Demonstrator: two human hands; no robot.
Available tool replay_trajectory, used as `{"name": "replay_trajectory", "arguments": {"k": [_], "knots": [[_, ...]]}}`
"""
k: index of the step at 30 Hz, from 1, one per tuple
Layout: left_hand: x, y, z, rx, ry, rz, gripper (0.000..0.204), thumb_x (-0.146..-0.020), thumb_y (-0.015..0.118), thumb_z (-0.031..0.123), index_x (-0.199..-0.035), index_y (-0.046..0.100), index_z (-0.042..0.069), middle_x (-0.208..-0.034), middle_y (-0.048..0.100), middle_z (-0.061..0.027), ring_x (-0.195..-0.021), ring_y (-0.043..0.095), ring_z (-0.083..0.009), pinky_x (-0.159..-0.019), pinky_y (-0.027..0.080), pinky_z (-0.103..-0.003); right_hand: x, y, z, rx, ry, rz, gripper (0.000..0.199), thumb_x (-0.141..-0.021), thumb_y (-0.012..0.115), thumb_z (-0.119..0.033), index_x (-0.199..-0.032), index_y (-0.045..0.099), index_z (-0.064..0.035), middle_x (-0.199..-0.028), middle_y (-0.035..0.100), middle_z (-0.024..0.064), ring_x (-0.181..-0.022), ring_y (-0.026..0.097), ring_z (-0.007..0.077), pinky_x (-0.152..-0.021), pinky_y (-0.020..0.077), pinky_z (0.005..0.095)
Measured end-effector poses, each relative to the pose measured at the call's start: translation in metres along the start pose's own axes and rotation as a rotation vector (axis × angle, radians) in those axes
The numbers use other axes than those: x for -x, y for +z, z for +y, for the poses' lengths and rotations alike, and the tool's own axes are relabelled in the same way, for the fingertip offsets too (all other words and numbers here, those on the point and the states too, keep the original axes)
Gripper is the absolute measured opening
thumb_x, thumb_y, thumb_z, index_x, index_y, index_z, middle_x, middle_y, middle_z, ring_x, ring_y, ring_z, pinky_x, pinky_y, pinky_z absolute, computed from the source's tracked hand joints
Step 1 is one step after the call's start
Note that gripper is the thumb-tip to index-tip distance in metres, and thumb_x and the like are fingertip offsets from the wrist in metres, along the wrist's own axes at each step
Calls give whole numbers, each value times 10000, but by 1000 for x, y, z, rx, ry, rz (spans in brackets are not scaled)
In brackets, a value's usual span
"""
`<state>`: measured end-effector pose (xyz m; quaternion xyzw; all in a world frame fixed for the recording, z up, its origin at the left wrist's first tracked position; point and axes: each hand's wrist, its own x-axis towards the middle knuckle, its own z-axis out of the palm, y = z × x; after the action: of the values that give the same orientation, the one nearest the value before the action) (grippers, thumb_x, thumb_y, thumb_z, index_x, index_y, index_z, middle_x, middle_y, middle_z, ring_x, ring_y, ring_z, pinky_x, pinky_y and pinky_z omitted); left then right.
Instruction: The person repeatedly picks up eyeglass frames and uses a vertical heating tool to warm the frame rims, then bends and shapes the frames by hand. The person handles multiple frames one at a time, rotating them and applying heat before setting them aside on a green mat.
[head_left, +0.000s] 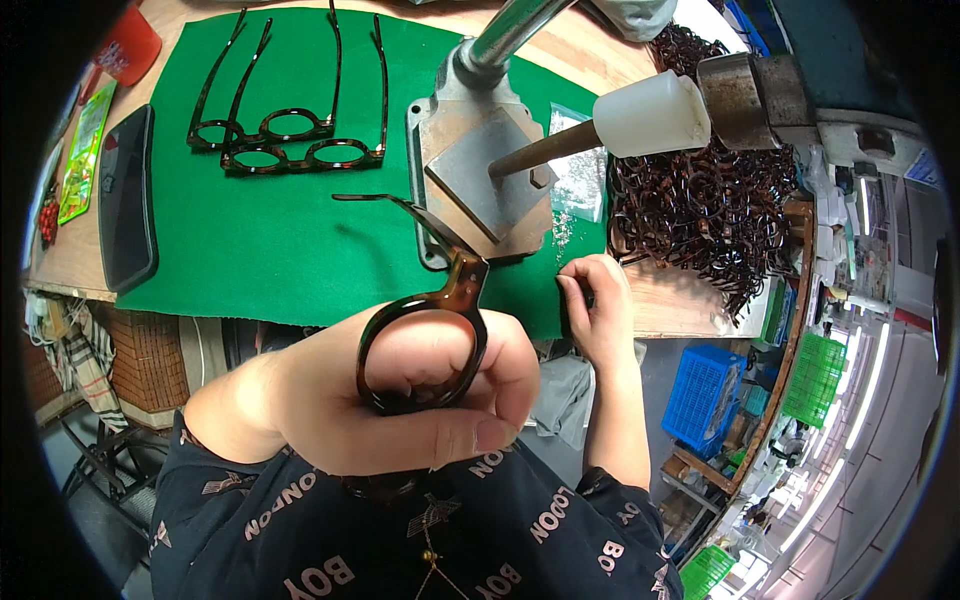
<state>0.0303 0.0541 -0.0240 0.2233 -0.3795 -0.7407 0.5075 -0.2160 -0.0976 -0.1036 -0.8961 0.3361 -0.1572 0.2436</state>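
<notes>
My left hand [330, 410] is raised close to the camera, closed on a brown tortoiseshell eyeglass frame [464, 282]. The thumb and fingers wrap the frame near its bridge. One round rim stands up in front of the palm, and its temple arm reaches away over the mat; the other rim is mostly hidden below the hand. At the right edge of the green mat [280, 235] rests my right hand [603, 300], fingers curled with the thumb against them. Whatever it may pinch is too small to make out. Small shiny bits [562, 235] lie just beyond it.
Two more eyeglass frames [345, 153] lie at the back left. A metal press [490, 180] with a white-collared rod stands mid-bench. Right of it are a clear bag [578, 180] and a heap of brown frames [700, 210]. A dark phone [128, 200] lies left.
</notes>
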Motion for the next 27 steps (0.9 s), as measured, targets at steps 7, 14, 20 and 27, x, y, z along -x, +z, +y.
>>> {"name": "replay_trajectory", "arguments": {"k": [7, 14, 20, 27], "knots": [[-1, -1, -7, -33, -14, 58, 45, -885, 516, 34, -913, 521, -1, -738, 520, -8, -576, 477, -61, -505, 375, -207, 8, 0, 5, -107, 43, 50, 106, -748, 634, 22, -805, 555, -18, -755, 550, 106, -712, 529, 258, -651, 433, 334], [-1, -2, -8, -12, -2, 57, 51, -892, 509, 42, -915, 520, -2, -759, 516, -15, -567, 483, -62, -491, 382, -207, 4, 4, 1, 6, 19, 42, 101, -749, 644, -4, -809, 566, -27, -752, 558, 103, -725, 533, 282, -682, 427, 356], [-2, -2, -10, -16, -38, 88, 74, -900, 503, 72, -920, 519, 2, -756, 518, -16, -552, 487, -58, -484, 393, -203, 3, 6, -3, 33, -18, 86, 93, -746, 646, -6, -801, 574, -28, -756, 568, 104, -735, 539, 286, -690, 425, 359], [-5, 0, -7, 22, -206, 178, 96, -811, 567, 0, -901, 532, -3, -665, 530, 9, -573, 512, -57, -506, 401, -183, 7, 8, -8, -50, 123, 80, 96, -752, 643, -8, -810, 569, -26, -756, 561, 113, -736, 537, 294, -685, 428, 362]]}}
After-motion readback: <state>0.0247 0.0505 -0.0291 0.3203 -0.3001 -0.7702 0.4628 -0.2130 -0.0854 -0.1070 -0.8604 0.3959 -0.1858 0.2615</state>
